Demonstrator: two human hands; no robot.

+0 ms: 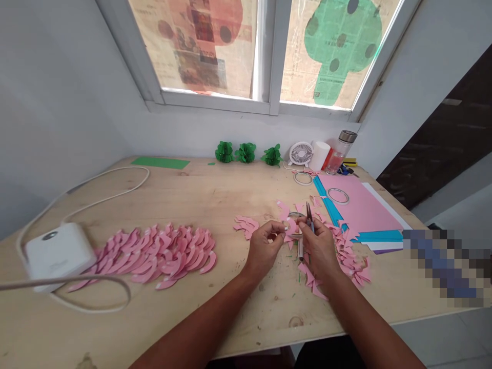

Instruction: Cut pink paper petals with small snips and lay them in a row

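My left hand [265, 243] pinches a small curved pink paper piece [291, 225] between thumb and fingertips. My right hand [318, 248] is closed around a pair of dark-bladed scissors [308, 211], tips pointing away from me. Its thumb and forefinger also meet close to the pink piece; whether they touch it I cannot tell. Beneath the hands lies a ring-shaped roll of tape [295, 215], partly hidden. Pink paper scraps [348, 251] are scattered around my right hand, and a few pink pieces [246, 225] lie left of my left hand.
Rows of curved pink paper petals [165, 253] cover the left-centre of the wooden table [246, 318]. Left of them is a white power bank [59, 251] with a cable. Green paper balls [245, 152], a small fan [301, 153], a bottle [341, 152] and coloured sheets [361, 200] sit farther back.
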